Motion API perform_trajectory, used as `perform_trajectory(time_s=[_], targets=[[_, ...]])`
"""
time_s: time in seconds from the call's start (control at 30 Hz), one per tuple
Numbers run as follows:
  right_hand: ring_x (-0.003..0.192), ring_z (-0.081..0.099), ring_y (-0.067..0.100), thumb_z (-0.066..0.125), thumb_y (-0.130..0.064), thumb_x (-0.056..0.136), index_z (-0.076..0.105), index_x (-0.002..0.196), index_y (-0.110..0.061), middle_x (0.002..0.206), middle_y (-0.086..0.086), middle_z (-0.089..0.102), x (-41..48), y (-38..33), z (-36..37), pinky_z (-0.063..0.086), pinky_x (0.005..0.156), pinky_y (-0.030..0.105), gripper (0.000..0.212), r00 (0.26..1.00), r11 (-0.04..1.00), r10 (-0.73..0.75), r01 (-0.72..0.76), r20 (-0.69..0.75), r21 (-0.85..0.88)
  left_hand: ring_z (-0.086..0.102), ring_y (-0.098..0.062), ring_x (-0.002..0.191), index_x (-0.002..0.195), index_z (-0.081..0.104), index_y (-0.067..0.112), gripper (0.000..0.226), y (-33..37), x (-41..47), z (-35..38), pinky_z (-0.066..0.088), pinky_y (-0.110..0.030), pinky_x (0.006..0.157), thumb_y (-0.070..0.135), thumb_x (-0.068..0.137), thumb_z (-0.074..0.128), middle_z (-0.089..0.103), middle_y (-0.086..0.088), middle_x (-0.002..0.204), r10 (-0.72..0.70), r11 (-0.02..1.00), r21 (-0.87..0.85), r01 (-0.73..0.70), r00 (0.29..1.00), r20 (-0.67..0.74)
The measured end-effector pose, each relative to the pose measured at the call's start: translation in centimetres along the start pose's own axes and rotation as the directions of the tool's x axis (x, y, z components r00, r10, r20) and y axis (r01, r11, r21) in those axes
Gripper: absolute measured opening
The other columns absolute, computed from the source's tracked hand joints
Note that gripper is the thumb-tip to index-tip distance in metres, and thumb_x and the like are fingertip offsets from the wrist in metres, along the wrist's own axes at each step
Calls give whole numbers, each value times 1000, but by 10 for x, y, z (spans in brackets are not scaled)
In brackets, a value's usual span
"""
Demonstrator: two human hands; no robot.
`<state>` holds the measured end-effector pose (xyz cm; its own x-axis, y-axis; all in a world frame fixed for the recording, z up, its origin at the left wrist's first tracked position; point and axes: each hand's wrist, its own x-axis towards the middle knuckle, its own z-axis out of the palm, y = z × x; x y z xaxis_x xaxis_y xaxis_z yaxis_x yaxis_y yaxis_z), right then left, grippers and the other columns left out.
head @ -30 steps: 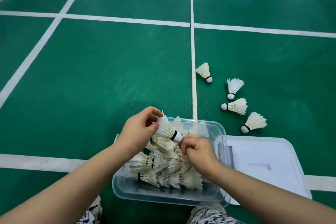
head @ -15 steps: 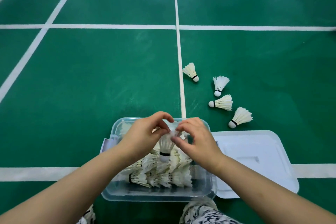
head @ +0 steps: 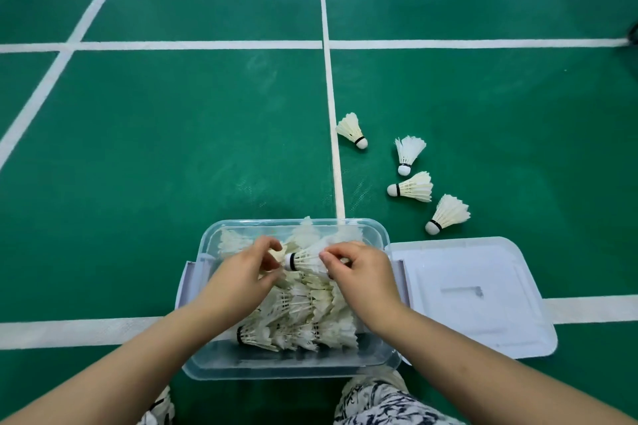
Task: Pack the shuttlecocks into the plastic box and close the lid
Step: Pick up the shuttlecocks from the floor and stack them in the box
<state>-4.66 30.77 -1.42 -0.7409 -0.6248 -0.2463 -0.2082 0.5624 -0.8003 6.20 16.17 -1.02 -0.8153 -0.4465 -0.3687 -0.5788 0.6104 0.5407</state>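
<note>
One shuttlecock [head: 305,257] lies crosswise: cork in left hand [head: 241,274], feathers in right hand [head: 360,272].

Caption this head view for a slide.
Left hand and right hand hold a white feather shuttlecock over the clear plastic box; four loose shuttlecocks lie on green court, white lid off.

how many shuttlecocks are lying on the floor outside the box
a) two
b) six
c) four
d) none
c: four shuttlecocks lie loose on the green floor beyond the box, to the right of the white line.
</note>
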Motion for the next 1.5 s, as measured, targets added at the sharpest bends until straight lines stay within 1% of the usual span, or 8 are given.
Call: perform_trajectory(time_s=[0.2, 0.4, 0.6, 0.8, 1.2, 1.3, 1.4, 1.5], targets=[[103, 60, 13, 55, -30, 92, 71, 107, -19, 111, -5, 69, 14, -1, 17, 44, 91, 25, 24, 988, 992, 103, -93, 118, -90, 61, -10, 96, 117, 45, 23, 31, -11, 4, 4, 45, -21, 80, 17, 88, 55, 66, 5, 110, -11, 1000, -20, 11, 1000, 9], [91, 67, 18, 53, -33, 91, 72, 102, -23, 98, -3, 74, 29, 1, 24, 54, 85, 37, 24, 969, 966, 170, -128, 181, -223, 63, -10, 98, 117, 46, 22, 30, -16, 10, 4, 51, -28, 87, 16, 88, 54, 67, 7, 109, -36, 998, -46, 36, 999, -9], [85, 64, 16, 53, -38, 91, 70, 94, -23, 92, -4, 72, 26, 5, 22, 53, 80, 33, 24, 968, 968, 161, -117, 191, -222, 62, -13, 95, 115, 49, 21, 25, -6, 11, 4, 49, -26, 79, 18, 90, 49, 67, 6, 109, 11, 998, 63, -11, 1000, -2], [65, 54, 13, 52, -48, 88, 46, 61, -27, 63, -8, 55, 19, 0, 9, 43, 61, 30, 34, 987, 983, 112, -92, 119, -161, 63, -18, 79, 111, 53, 18, 21, 14, 16, -13, 54, -35, 73, 18, 91, 45, 69, 0, 97, 18, 995, 94, -15, 1000, -24], [53, 37, 15, 50, -23, 89, 38, 51, -20, 51, -2, 42, 50, 4, -46, 28, 50, 31, 40, 988, 994, 110, -107, -109, 26, 48, -21, 66, 103, 58, 16, 21, 112, 76, 4, 38, -32, 62, 13, 88, 44, 65, -5, 74, 247, 969, 52, -243, 963, -104], [62, 43, 18, 49, -25, 88, 51, 61, -21, 57, -4, 48, 66, 25, -64, 33, 56, 32, 27, 972, 984, 174, -167, -155, 57, 55, -26, 72, 105, 56, 17, 20, 126, 99, 20, 42, -31, 64, 15, 88, 45, 62, -2, 71, 254, 967, 27, -253, 966, -52], [80, 54, 21, 50, -25, 87, 60, 88, -20, 79, -4, 58, 84, 59, -79, 43, 71, 33, 11, 960, 976, 216, -216, -181, 23, 61, -28, 89, 120, 46, 19, 34, 137, 126, 40, 49, -38, 80, 17, 87, 49, 69, -5, 95, 261, 964, 41, -261, 965, 5], [116, 45, 28, 52, -27, 87, 50, 122, -17, 123, 7, 51, 99, 104, -93, 36, 97, 37, 36, 951, 920, 228, -281, -210, -272, 54, -29, 110, 134, 32, 21, 53, 147, 153, 62, 44, -37, 93, 21, 86, 54, 58, -9, 121, 222, 969, 94, -230, 971, 87]])
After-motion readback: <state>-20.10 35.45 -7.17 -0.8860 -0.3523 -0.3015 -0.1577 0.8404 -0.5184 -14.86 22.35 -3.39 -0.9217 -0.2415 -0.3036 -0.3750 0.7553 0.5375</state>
